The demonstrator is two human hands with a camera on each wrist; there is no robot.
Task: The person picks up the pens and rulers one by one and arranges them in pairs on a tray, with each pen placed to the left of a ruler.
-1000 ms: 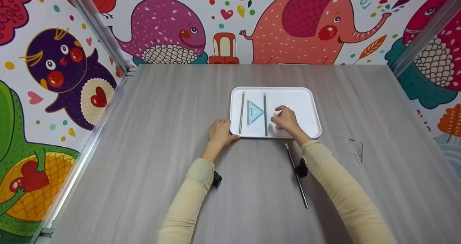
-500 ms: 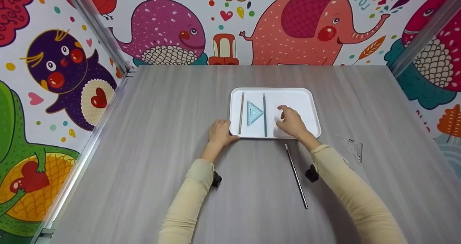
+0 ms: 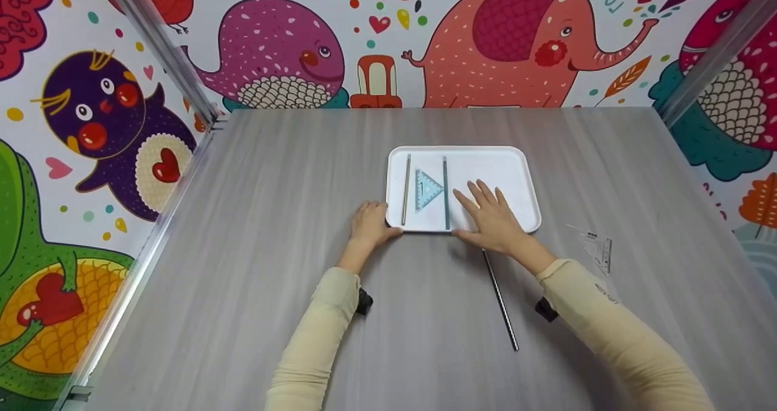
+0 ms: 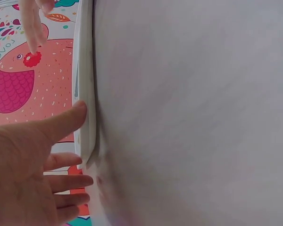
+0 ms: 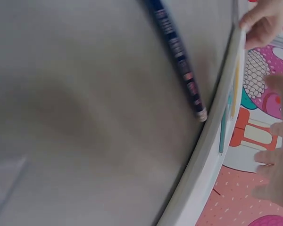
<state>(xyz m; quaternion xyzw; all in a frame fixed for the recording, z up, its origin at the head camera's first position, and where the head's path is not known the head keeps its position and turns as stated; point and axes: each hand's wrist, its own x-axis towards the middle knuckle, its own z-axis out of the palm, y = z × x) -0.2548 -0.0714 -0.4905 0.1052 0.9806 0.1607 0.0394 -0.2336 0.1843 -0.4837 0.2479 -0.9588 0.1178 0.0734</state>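
My left hand [image 3: 368,224] is at the near-left corner of the white tray [image 3: 495,162]. Its thumb touches the front rim, and its fingers [image 4: 68,182] extend fairly straight beside the corner. My right hand [image 3: 495,220] is spread above the tray's near-right part, holding nothing. Inside the tray lie a gold-toned pencil [image 3: 406,189] at the left, a light-blue set square [image 3: 428,189] and a teal pencil [image 3: 446,192]. A dark pencil [image 3: 501,305] lies on the table just in front of the tray, its end near the rim in the right wrist view.
A clear set square [image 3: 598,252] lies on the grey table [image 3: 255,217], right of the tray and close to my right sleeve. Walls with cartoon animals [image 3: 510,40] border the table's back and sides.
My right hand has gone from curled fingers to spread ones and drawn back toward the tray's front edge. My left hand and the tray's contents have stayed put.
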